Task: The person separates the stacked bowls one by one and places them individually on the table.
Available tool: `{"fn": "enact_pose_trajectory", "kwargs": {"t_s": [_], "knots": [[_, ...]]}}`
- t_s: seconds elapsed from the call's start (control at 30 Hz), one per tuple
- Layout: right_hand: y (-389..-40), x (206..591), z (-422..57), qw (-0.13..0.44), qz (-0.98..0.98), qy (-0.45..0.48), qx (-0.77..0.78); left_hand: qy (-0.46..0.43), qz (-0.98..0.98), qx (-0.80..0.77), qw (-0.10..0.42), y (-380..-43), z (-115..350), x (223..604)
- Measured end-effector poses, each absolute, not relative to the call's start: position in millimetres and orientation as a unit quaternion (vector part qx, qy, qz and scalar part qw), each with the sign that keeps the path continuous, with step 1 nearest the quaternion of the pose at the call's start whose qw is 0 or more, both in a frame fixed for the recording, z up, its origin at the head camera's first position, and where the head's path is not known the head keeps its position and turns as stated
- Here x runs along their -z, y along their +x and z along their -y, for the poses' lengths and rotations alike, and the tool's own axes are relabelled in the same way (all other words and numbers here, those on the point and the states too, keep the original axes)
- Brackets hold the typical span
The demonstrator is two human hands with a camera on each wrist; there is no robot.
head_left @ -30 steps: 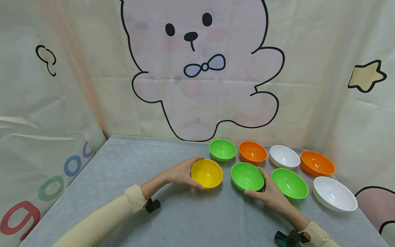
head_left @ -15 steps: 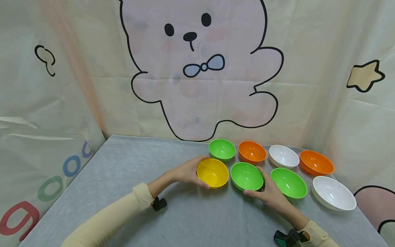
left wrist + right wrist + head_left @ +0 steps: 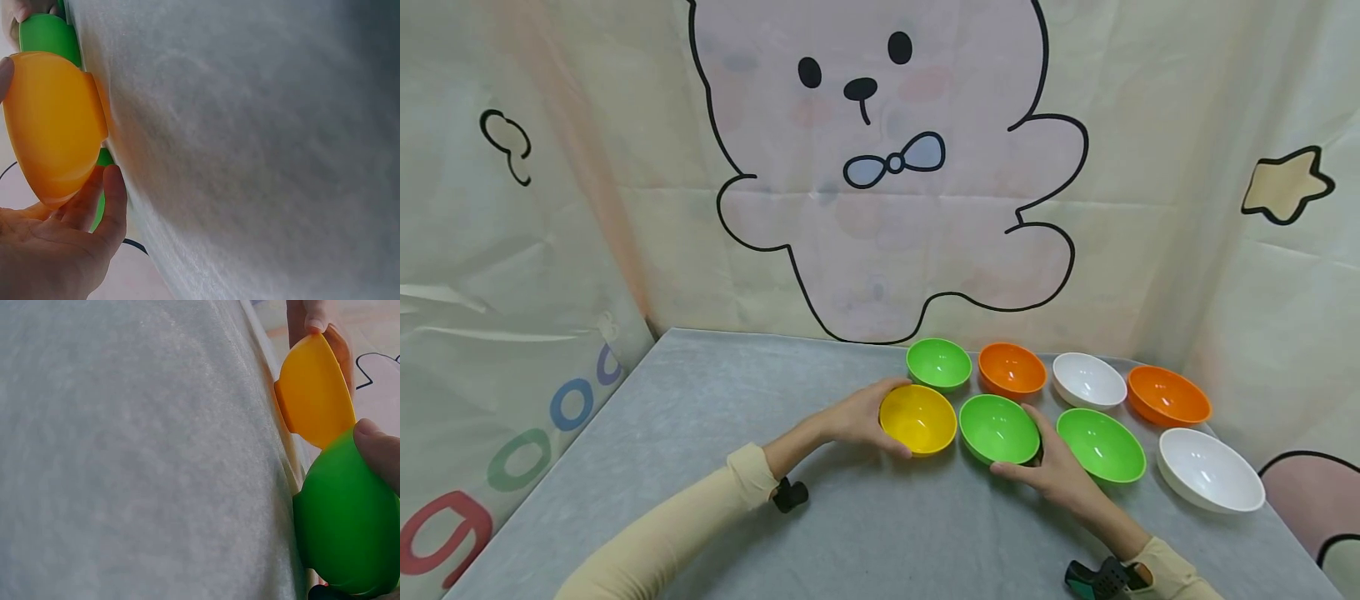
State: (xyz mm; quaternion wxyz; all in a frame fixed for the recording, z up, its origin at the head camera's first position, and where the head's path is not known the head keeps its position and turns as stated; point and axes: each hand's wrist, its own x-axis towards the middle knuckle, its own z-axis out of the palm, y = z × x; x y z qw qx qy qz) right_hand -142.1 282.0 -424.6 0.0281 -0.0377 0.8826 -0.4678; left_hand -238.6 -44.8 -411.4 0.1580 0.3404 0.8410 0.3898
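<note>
In the head view, my left hand (image 3: 867,418) grips the left side of a yellow bowl (image 3: 917,420), thumb at the near side and fingers toward the back. Right beside it stands a green bowl (image 3: 999,428), with a very narrow gap between the rims. My right hand (image 3: 1060,467) holds that green bowl from its right side, its thumb (image 3: 377,450) seen on the wall in the right wrist view. The left wrist view shows the yellow bowl (image 3: 53,128) upright, base at the cloth, and fingers (image 3: 114,200) around its far side.
Behind stand another green bowl (image 3: 938,364), an orange bowl (image 3: 1012,370), a white bowl (image 3: 1088,380) and a second orange bowl (image 3: 1169,395). To the right are a green bowl (image 3: 1101,445) and a white bowl (image 3: 1211,469). Grey cloth (image 3: 880,533) covers the table.
My left hand has moved the yellow bowl to the right, close up to the green bowl, and over the last half second it barely moves. The right hand has stayed on its green bowl.
</note>
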Motion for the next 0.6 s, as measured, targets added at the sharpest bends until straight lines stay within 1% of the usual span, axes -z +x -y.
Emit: {"fn": "enact_pose_trajectory", "kwargs": {"t_s": [0.37,0.6], "knots": [[-142.1,426.1,-279.1,0.023,-0.880,-0.037,0.473,0.337,-0.839,-0.392,0.167,-241.2,46.0,413.3],[-141.8,425.4,-275.1,0.032,-0.881,-0.029,0.471,0.340,-0.833,-0.398,0.180,-242.7,48.5,415.4]]}}
